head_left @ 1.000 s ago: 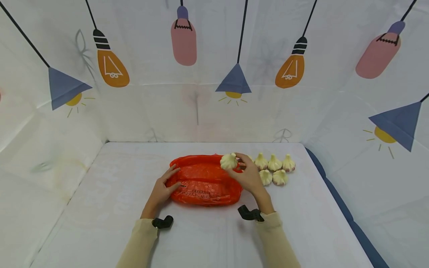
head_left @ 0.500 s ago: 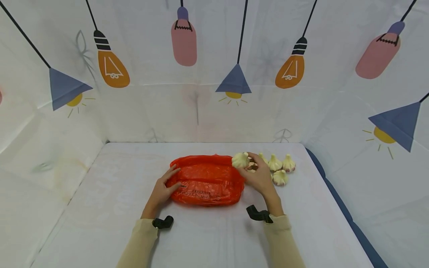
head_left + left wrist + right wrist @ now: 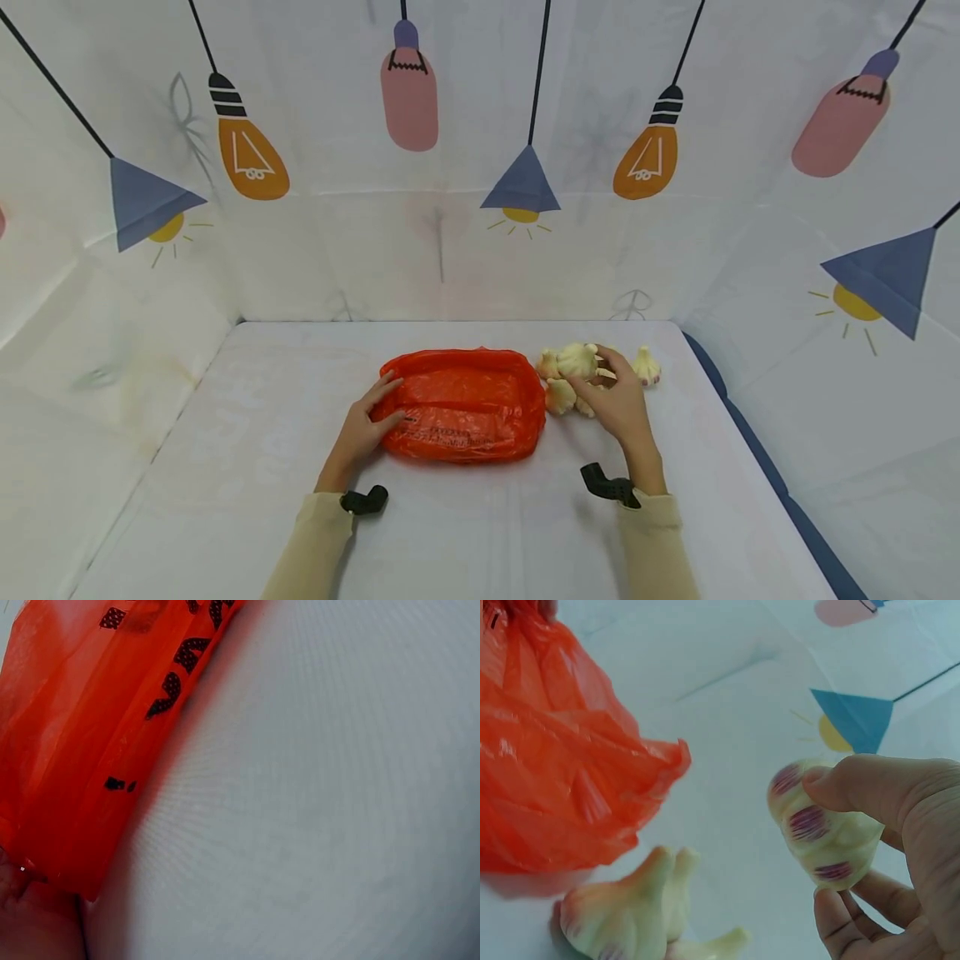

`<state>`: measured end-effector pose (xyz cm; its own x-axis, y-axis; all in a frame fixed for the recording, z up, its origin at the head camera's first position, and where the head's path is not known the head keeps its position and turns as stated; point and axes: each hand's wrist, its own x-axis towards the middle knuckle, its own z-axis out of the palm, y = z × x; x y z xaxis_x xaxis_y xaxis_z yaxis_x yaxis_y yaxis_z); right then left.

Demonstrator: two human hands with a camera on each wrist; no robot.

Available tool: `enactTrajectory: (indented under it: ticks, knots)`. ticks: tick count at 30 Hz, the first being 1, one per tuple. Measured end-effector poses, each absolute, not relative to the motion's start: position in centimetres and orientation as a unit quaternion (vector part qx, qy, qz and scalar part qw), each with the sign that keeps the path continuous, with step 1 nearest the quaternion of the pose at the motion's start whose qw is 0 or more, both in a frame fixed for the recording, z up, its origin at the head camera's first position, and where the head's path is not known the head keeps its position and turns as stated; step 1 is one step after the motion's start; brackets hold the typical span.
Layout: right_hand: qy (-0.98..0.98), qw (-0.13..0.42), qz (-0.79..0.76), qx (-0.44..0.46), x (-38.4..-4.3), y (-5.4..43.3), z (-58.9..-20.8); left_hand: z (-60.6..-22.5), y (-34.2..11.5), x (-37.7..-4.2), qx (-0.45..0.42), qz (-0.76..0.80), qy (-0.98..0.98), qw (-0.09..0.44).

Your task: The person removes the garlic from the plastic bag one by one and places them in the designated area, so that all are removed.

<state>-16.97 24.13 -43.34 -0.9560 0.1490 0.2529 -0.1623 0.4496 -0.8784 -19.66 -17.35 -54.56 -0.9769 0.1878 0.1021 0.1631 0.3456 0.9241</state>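
In the head view a red plastic bag (image 3: 457, 417) with dark print lies on the table. My left hand (image 3: 362, 433) rests at its left end, thumb and fingers spread apart on the plastic. In the left wrist view a little of that hand (image 3: 41, 922) shows at the bag's corner. My right hand (image 3: 618, 404) pinches a garlic bulb (image 3: 577, 361) between thumb and fingers. Purple streaks mark the held bulb (image 3: 810, 823) in the right wrist view. Below and left of it are more garlic bulbs (image 3: 615, 907), beside the bag.
Several bulbs stand right of the bag, partly hidden by my right hand; one garlic bulb (image 3: 646, 367) shows beyond it. The white table (image 3: 465, 533) meets a sheet (image 3: 450, 250) printed with lamps at its far edge. A dark blue strip (image 3: 750, 425) runs along the right edge.
My right hand has carried the garlic bulb rightward, from over the bag's right end to the group of bulbs. My left hand stays at the bag's left end.
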Motion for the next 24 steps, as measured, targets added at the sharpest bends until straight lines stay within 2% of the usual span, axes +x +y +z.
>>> enactTrajectory:
  ticks: [4, 13, 24]
  knots:
    - [-0.845, 0.154, 0.512, -0.014, -16.4, 25.2, -43.5, -54.5, -17.3, -19.5, 0.108, 0.565, 0.818, 0.007]
    - [-0.846, 0.205, 0.491, -0.021, -15.6, 27.5, -43.9, -54.6, -17.3, -19.6, 0.119, 0.57, 0.813, 0.0]
    - [-0.853, 0.209, 0.474, -0.055, -14.6, 30.1, -44.7, -54.5, -17.3, -19.6, 0.113, 0.564, 0.818, 0.004]
